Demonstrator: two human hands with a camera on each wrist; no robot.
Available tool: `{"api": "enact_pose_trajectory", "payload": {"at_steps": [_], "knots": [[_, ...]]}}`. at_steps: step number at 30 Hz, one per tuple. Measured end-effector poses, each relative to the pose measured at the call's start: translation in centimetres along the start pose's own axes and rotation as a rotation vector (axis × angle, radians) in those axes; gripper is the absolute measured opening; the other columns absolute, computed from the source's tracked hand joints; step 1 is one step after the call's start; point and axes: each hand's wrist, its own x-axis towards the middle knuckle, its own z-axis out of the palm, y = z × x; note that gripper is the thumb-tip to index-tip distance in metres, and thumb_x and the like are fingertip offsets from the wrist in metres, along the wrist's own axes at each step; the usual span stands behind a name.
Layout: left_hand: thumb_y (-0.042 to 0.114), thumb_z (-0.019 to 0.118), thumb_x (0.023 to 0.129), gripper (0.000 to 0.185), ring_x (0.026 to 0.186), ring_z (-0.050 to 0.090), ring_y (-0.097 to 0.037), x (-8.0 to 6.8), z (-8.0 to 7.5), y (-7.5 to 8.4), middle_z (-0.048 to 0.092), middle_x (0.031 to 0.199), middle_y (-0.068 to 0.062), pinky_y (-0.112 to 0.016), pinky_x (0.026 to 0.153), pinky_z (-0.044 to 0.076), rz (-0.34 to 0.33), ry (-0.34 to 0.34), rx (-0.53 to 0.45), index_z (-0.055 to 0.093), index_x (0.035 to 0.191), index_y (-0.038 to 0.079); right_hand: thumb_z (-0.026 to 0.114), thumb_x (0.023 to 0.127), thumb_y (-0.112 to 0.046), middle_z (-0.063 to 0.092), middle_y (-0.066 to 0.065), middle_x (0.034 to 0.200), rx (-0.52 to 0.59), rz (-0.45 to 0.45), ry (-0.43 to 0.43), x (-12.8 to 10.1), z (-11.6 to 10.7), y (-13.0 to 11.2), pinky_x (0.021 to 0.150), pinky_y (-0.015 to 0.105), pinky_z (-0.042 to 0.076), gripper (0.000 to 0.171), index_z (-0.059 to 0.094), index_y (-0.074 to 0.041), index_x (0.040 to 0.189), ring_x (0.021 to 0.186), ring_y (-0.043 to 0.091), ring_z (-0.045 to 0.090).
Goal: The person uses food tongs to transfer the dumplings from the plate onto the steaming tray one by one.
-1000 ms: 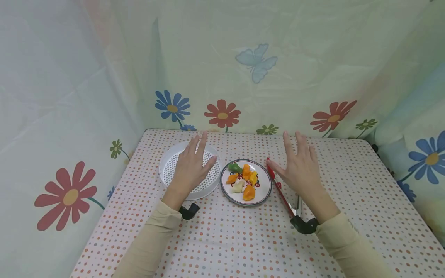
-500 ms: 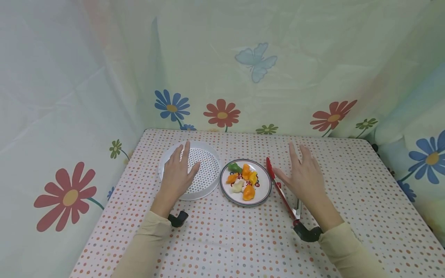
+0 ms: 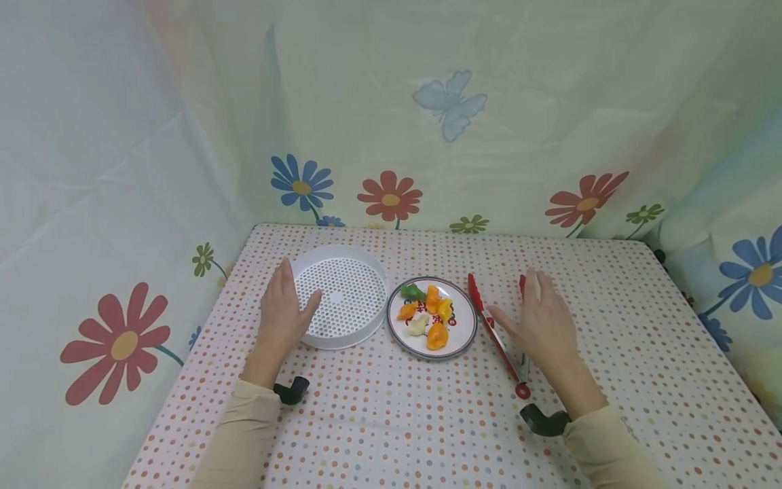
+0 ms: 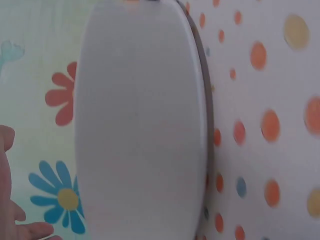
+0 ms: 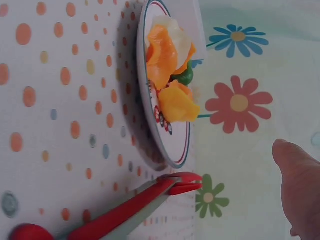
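My left hand [image 3: 281, 316] hovers at the left rim of a round white tray with a perforated base [image 3: 342, 299], fingers straight and holding nothing. The tray's white side wall [image 4: 140, 120] fills the middle of the left wrist view. My right hand [image 3: 544, 322] is over the right arm of red and silver tongs [image 3: 501, 350], which lie spread with their hinge towards me; it too holds nothing, fingers extended. Between tray and tongs stands a white plate with a dark rim [image 3: 400, 339], bearing several small dumpling-shaped pieces [image 3: 436, 336] in orange, yellow, green and white.
A dotted cloth [image 3: 391, 421] covers the table. Behind it and at both sides hangs a pale curtain [image 3: 366, 102] printed with flowers and a butterfly. Black curved mounts [image 3: 544, 421] sit at both wrists.
Both hands have drawn back towards me and lower; the left has also moved left, baring most of the perforated tray, the right slightly right. Tray, plate and tongs have stayed put.
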Motion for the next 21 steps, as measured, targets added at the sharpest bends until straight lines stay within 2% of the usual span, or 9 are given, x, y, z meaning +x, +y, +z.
{"api": "enact_pose_trajectory", "payload": {"at_steps": [3, 6, 10, 13, 16, 19, 21], "knots": [[0.053, 0.048, 0.093, 0.094, 0.143, 0.016, -0.044, 0.0, -0.1, -0.9, 0.01, 0.156, -0.027, -0.06, 0.113, 0.021, -0.067, -0.053, -0.055, -0.005, 0.151, 0.002, 0.064, 0.083, -0.052, 0.024, 0.037, 0.145, 0.001, 0.055, -0.032, -0.4, 0.5, 0.3, 0.099, 0.062, 0.039, 0.103, 0.014, 0.014, 0.145, 0.124, 0.054, 0.038], [0.061, 0.046, 0.09, 0.1, 0.143, 0.012, -0.046, 0.3, -0.1, -2.1, 0.002, 0.157, -0.025, -0.062, 0.114, 0.017, -0.123, -0.117, -0.117, -0.013, 0.151, 0.007, 0.063, 0.084, -0.052, 0.021, 0.038, 0.146, 0.046, 0.128, -0.097, -0.9, 1.2, 0.6, 0.095, 0.061, 0.042, 0.105, 0.01, 0.014, 0.145, 0.122, 0.056, 0.04], [0.068, 0.044, 0.087, 0.106, 0.144, 0.006, -0.047, 1.1, 0.2, -3.8, -0.007, 0.158, -0.023, -0.062, 0.114, 0.015, -0.144, -0.205, -0.173, -0.019, 0.15, 0.011, 0.063, 0.084, -0.053, 0.01, 0.037, 0.15, 0.139, 0.212, -0.192, -1.4, 2.5, 1.0, 0.099, 0.062, 0.038, 0.11, 0.001, 0.013, 0.147, 0.13, 0.055, 0.03], [0.07, 0.047, 0.085, 0.109, 0.144, 0.002, -0.046, 1.5, 0.4, -4.7, -0.011, 0.158, -0.021, -0.062, 0.114, 0.014, -0.165, -0.28, -0.201, -0.021, 0.15, 0.014, 0.062, 0.083, -0.056, 0.005, 0.037, 0.151, 0.18, 0.241, -0.23, -1.9, 3.5, 1.2, 0.103, 0.062, 0.033, 0.113, -0.001, 0.013, 0.146, 0.134, 0.054, 0.023], [0.068, 0.052, 0.083, 0.112, 0.144, 0.0, -0.046, 1.7, 0.4, -5.1, -0.013, 0.158, -0.019, -0.062, 0.113, 0.014, -0.201, -0.347, -0.227, -0.021, 0.15, 0.015, 0.061, 0.082, -0.06, 0.009, 0.039, 0.149, 0.184, 0.252, -0.237, -2.3, 4.4, 1.4, 0.101, 0.061, 0.037, 0.115, 0.001, 0.015, 0.145, 0.132, 0.054, 0.028], [0.065, 0.058, 0.082, 0.115, 0.144, -0.001, -0.046, 1.9, 0.5, -5.1, -0.014, 0.158, -0.019, -0.064, 0.113, 0.013, -0.213, -0.399, -0.258, -0.02, 0.15, 0.015, 0.063, 0.08, -0.06, 0.018, 0.041, 0.144, 0.166, 0.269, -0.241, -2.6, 5.1, 1.4, 0.098, 0.059, 0.041, 0.117, 0.001, 0.015, 0.145, 0.126, 0.054, 0.036], [0.065, 0.06, 0.08, 0.118, 0.144, -0.001, -0.046, 1.9, 0.7, -5.0, -0.015, 0.158, -0.018, -0.063, 0.113, 0.012, -0.209, -0.426, -0.26, -0.02, 0.15, 0.014, 0.064, 0.079, -0.06, 0.023, 0.041, 0.141, 0.135, 0.284, -0.241, -2.8, 5.4, 1.3, 0.1, 0.06, 0.04, 0.118, 0.0, 0.014, 0.146, 0.125, 0.053, 0.038]]}}
